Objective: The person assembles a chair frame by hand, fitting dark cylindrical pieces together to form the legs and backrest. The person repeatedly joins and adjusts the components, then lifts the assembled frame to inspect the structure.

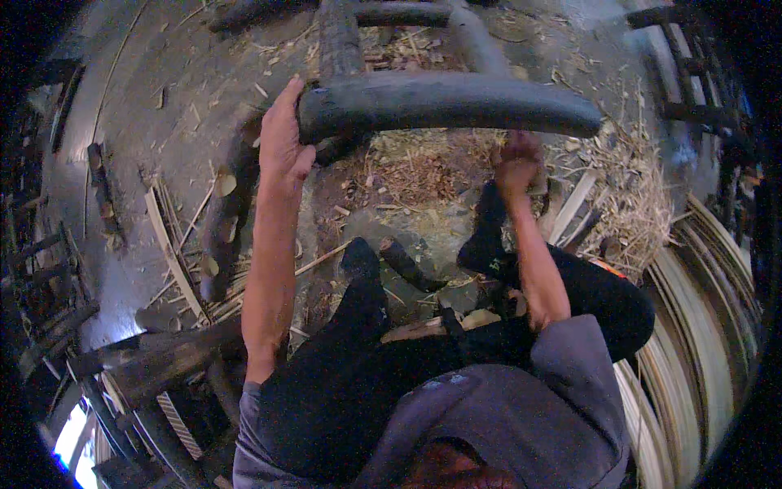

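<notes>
A thick, slightly curved dark log (448, 99) lies crosswise in front of me, over a frame of dark round posts (338, 37) and a short rung (403, 14). My left hand (283, 138) grips the log's left end, its fingers along the end and the thumb bent below. Under the right part of the log, my right hand (518, 165) is closed in a fist. Blur and shadow hide what that fist holds. Between my feet a short dark piece of wood (407, 265) lies on the ground.
Wood chips and shavings (415, 175) cover the ground under the log. Pale split strips (692, 326) are stacked at my right, beside a heap of thin shavings (631, 196). Dark logs and wooden frames (155, 363) crowd the left, near long slats (171, 248).
</notes>
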Tool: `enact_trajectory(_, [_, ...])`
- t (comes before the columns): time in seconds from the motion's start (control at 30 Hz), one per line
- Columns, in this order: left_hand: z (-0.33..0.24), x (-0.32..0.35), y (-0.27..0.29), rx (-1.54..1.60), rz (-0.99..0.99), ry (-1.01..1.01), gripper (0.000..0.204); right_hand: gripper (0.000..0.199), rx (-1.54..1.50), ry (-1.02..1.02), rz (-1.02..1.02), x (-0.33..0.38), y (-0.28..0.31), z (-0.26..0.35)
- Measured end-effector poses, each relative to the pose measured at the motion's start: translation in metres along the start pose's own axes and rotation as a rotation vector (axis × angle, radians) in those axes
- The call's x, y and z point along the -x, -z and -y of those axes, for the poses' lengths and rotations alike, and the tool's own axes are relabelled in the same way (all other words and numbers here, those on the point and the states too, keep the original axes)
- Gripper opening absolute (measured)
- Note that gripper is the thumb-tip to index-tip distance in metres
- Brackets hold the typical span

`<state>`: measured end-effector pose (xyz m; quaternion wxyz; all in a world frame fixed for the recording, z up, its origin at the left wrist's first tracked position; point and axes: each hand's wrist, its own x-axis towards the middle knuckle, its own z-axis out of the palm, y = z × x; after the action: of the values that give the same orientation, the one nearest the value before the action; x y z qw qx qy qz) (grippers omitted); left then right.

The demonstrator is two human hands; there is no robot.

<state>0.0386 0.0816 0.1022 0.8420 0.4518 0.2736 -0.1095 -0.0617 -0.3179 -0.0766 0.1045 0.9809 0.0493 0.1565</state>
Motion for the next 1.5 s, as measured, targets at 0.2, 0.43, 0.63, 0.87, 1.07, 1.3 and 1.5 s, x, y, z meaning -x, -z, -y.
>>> enact_trajectory(0.2, [-0.004,-0.004,0.006,0.026,0.068,-0.034,0.024,0.056,-0.499,0.422,0.264,-0.064,0.028,0.214])
enact_trajectory(0.43, [0.006,-0.001,-0.002,-0.019,0.061,-0.060,0.023,0.043,-1.072,0.111,0.218,-0.111,-0.015,0.259])
enact_trajectory(0.63, [0.032,-0.051,0.057,-0.096,-0.049,-0.111,0.029,0.051,-0.324,0.562,0.522,-0.021,0.016,0.196])
enact_trajectory(0.87, [0.048,-0.079,0.100,-0.261,-0.036,-0.169,0.040,0.052,-0.624,-0.002,0.908,0.033,0.145,0.119])
enact_trajectory(1.07, [0.048,-0.054,0.093,-1.487,0.062,-0.928,0.069,0.056,-0.637,-0.260,0.877,0.015,0.205,0.030])
enact_trajectory(1.3, [0.056,-0.066,0.088,-2.019,0.212,-0.803,0.111,0.046,-0.703,-0.787,0.378,-0.045,0.101,-0.077])
enact_trajectory(1.5, [0.088,-0.031,0.100,-2.047,0.186,-0.800,0.119,0.047,-0.288,-0.751,0.127,-0.012,-0.034,-0.170])
